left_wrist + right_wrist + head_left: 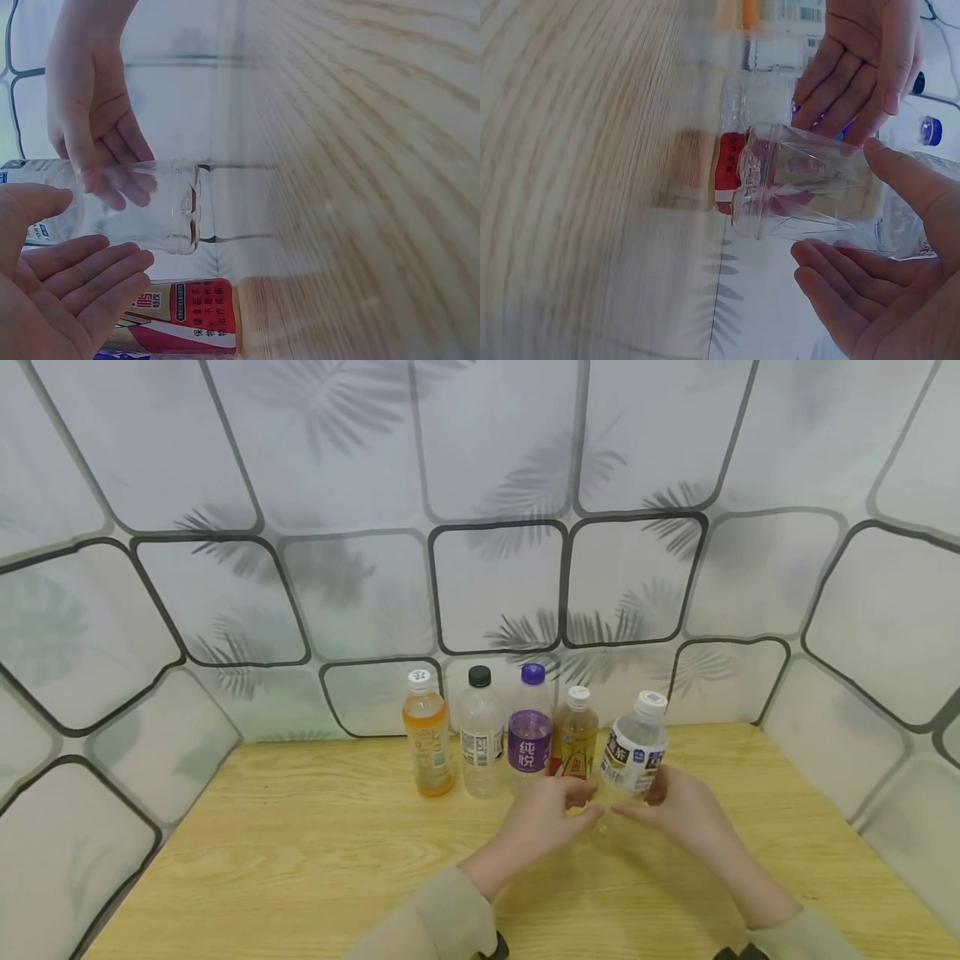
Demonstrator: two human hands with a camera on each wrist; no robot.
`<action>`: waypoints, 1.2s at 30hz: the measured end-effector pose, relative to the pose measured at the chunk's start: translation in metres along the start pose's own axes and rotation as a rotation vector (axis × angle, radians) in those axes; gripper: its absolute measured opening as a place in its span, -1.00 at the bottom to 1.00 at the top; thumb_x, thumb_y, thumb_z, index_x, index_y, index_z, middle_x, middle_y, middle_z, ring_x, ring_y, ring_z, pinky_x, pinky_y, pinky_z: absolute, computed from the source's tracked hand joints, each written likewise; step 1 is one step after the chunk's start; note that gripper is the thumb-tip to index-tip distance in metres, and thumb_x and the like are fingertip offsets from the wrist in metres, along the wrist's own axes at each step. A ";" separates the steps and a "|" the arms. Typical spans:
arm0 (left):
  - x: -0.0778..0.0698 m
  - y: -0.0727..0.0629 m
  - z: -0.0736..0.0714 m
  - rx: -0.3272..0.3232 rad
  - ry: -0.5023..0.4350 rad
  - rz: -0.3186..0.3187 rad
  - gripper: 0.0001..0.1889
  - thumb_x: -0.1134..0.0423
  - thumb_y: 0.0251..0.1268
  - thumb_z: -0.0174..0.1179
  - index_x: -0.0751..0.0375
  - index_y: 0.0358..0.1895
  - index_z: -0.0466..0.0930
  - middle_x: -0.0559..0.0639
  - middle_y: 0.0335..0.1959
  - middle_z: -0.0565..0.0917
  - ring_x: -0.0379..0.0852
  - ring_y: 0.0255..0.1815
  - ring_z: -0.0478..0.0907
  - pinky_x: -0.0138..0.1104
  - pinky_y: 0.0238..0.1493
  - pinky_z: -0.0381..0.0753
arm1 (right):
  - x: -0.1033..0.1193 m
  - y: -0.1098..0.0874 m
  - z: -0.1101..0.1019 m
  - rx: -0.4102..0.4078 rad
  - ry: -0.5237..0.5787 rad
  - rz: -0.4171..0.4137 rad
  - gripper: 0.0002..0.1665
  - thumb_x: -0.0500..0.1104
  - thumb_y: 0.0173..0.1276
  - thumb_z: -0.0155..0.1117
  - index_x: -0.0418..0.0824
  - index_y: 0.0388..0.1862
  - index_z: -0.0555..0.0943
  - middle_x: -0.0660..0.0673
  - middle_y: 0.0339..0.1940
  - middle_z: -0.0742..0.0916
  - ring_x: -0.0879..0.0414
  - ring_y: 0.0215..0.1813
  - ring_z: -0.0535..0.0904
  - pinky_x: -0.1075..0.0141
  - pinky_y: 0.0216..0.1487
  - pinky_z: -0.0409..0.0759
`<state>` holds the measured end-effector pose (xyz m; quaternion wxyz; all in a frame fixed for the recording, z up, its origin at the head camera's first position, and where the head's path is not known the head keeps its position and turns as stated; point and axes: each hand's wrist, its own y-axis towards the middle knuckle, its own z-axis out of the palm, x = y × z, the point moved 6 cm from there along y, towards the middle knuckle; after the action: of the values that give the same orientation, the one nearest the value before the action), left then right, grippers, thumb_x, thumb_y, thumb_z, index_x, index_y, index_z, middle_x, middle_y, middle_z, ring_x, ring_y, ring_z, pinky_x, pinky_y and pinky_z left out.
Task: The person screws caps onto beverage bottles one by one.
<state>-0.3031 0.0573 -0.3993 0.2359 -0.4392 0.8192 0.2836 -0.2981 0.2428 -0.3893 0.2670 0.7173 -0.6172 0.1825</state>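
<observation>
A clear plastic bottle with a white cap and a white-and-navy label (633, 752) is in my right hand (686, 810), thumb on one side and fingers on the other. It tilts slightly, and its base (187, 214) hangs above the tabletop. My left hand (543, 818) is just left of the bottle, its fingers (97, 281) extended and nothing gripped in them. Behind the left hand stands a drink bottle with a gold-and-red label (576, 743), its lower part partly hidden. Whether the left thumb touches the clear bottle, I cannot tell.
Left of these, in a row, stand a purple-labelled bottle with a purple cap (529, 743), a clear bottle with a black cap (482, 747) and a bottle of orange drink (427, 739). A wooden table (300, 843) carries them. Patterned cloth (495, 585) walls the back and sides.
</observation>
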 end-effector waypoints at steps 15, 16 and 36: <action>0.002 0.021 0.010 -0.049 0.016 -0.093 -0.63 0.02 0.53 0.30 0.07 0.26 0.73 -0.13 0.02 0.87 -0.20 0.00 0.80 -0.41 0.04 0.72 | -0.009 0.020 -0.006 -0.045 -0.043 0.007 -0.25 0.13 0.25 0.63 -0.47 0.07 0.65 -0.39 -0.12 0.82 -0.20 -0.10 0.77 -0.06 -0.10 0.75; 0.002 0.021 0.011 -0.047 0.005 -0.096 -0.62 0.03 0.53 0.31 0.09 0.27 0.72 -0.11 0.04 0.86 -0.19 0.02 0.80 -0.40 0.05 0.73 | -0.010 0.022 -0.006 -0.046 -0.042 0.007 -0.25 0.13 0.26 0.63 -0.47 0.07 0.65 -0.39 -0.12 0.82 -0.20 -0.10 0.77 -0.06 -0.10 0.74; -0.001 0.034 0.028 0.017 0.088 -0.168 -0.56 -0.01 0.56 0.27 0.16 0.30 0.69 0.00 0.19 0.81 -0.11 0.14 0.78 -0.31 0.12 0.75 | -0.022 0.041 0.000 -0.060 -0.026 0.039 -0.28 0.14 0.30 0.59 -0.47 0.06 0.66 -0.44 -0.08 0.82 -0.29 -0.04 0.77 -0.08 -0.09 0.72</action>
<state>-0.3278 0.0920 -0.4103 0.2266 -0.5164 0.7914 0.2361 -0.3420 0.2568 -0.3959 0.2766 0.6991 -0.6397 0.1596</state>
